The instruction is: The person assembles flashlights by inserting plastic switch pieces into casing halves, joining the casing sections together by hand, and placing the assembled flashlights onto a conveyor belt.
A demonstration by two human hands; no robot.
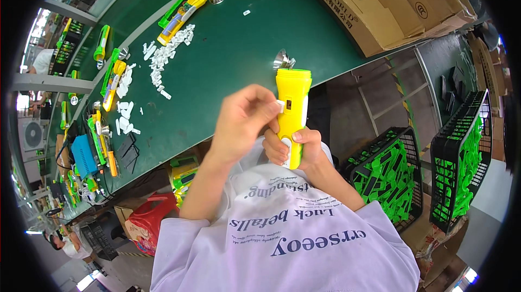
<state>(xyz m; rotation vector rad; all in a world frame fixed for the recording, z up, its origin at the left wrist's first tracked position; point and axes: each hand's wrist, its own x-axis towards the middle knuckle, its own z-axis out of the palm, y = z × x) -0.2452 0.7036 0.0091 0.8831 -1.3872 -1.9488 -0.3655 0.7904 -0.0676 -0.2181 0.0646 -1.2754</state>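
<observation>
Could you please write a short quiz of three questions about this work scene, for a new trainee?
1. True or false: the right hand grips the lower part of the yellow plastic flashlight body.
2. What does the left hand press on the flashlight's side?
A. a small white part
B. a red cap
C. a blue cable
3. Fill in: the black wire baskets at the person's right hold ____ plastic parts.

Key:
1. True.
2. A, the small white part at the fingertips.
3. Green; the green plastic parts fill them.
</observation>
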